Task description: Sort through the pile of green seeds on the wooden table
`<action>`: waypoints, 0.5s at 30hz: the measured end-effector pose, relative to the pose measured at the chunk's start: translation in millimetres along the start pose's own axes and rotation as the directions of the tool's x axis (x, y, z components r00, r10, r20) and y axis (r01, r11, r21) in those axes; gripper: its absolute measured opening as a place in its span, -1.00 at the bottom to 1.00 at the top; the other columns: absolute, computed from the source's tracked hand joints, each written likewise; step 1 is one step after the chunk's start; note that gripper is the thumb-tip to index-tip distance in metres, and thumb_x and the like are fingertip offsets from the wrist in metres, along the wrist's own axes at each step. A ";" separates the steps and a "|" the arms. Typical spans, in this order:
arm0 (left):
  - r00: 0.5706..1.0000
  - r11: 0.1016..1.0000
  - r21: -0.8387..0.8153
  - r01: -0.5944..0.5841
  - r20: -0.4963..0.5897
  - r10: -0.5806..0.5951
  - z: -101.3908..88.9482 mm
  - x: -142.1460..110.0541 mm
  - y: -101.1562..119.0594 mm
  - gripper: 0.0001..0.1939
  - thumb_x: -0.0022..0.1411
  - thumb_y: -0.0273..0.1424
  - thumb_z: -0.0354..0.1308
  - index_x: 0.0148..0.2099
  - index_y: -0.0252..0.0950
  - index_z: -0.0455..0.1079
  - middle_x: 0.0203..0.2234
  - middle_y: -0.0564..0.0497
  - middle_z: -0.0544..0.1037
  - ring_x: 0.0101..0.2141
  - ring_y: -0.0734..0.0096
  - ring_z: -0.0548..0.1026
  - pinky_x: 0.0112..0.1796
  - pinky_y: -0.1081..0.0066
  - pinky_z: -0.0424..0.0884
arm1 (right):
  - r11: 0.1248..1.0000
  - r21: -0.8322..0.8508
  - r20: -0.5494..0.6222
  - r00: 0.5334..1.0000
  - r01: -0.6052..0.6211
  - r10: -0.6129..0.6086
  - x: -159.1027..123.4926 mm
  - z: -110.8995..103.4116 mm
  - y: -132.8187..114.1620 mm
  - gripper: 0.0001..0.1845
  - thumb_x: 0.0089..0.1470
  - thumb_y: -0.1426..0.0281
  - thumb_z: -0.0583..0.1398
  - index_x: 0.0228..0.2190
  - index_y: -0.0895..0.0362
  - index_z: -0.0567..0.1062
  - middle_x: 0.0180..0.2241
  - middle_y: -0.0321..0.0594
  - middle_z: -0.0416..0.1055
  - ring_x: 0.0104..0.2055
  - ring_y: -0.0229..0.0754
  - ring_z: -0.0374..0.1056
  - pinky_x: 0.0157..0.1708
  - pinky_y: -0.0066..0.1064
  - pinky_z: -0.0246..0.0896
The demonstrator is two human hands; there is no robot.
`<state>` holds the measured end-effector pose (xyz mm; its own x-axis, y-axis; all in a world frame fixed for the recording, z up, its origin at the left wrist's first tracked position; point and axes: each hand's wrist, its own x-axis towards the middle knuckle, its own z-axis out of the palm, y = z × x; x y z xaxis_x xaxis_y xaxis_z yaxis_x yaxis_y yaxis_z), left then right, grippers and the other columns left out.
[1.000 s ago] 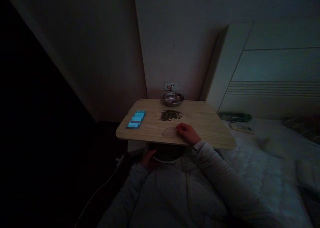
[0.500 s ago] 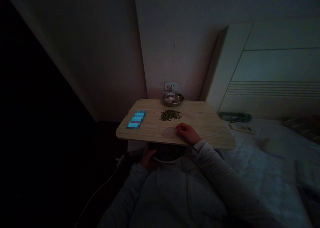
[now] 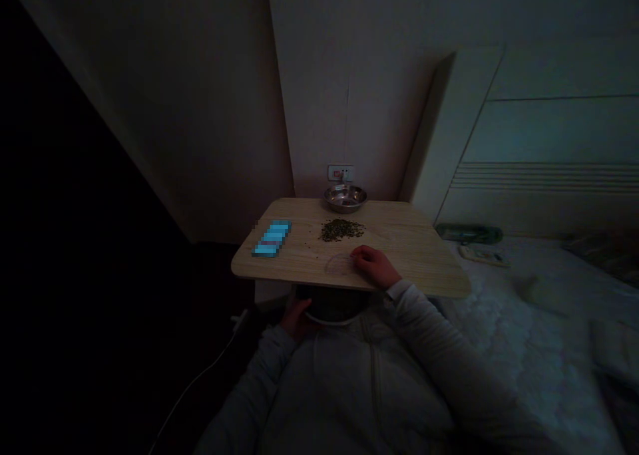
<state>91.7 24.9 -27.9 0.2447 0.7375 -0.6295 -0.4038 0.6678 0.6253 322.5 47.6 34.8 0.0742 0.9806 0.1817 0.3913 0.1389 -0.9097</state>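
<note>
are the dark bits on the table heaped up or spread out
Spread out: the dark bits lie in a patch on the table, gaps showing at the ragged edges, a few strays apart.

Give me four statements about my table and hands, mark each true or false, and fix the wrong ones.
1. The metal bowl stands beyond the dark pile on the tabletop. True.
2. The right hand is inside the metal bowl. False: it is near the tabletop's front edge, by a faint rounded outline.
3. The left hand is at a pale-rimmed container, lower than the tabletop. True.
4. The phone lies right of the dark pile. False: it lies left.
</note>
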 end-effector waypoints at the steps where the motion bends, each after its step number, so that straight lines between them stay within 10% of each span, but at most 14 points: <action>1: 1.000 1.000 -0.003 -0.002 -0.001 0.002 -0.2 0.2 -0.2 -0.78 0.21 -0.50 0.09 -0.08 -0.32 0.42 -0.23 -0.11 0.64 -0.13 0.14 0.58 -0.24 0.21 0.57 | 1.000 0.001 0.002 1.000 0.003 -0.003 0.1 0.1 0.5 -0.82 -0.15 0.33 0.13 -0.45 0.14 0.45 -0.58 -0.34 0.34 -0.49 -0.26 0.22 -0.42 -0.43 0.12; 15: 1.000 1.000 0.023 0.000 -0.006 0.000 2.5 -4.3 1.2 -0.80 0.23 -0.48 0.08 -0.09 -0.34 0.42 -0.28 -0.11 0.65 -0.18 0.17 0.60 -0.29 0.26 0.58 | 1.000 -0.001 -0.013 1.000 0.005 -0.005 0.4 0.8 0.9 -0.83 -0.17 0.36 0.13 -0.45 0.14 0.43 -0.60 -0.38 0.31 -0.52 -0.29 0.20 -0.46 -0.46 0.11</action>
<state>92.3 22.7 -23.3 0.2396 0.7371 -0.6319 -0.3832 0.6698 0.6360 322.2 48.2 33.8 0.0838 0.9780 0.1910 0.3928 0.1438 -0.9083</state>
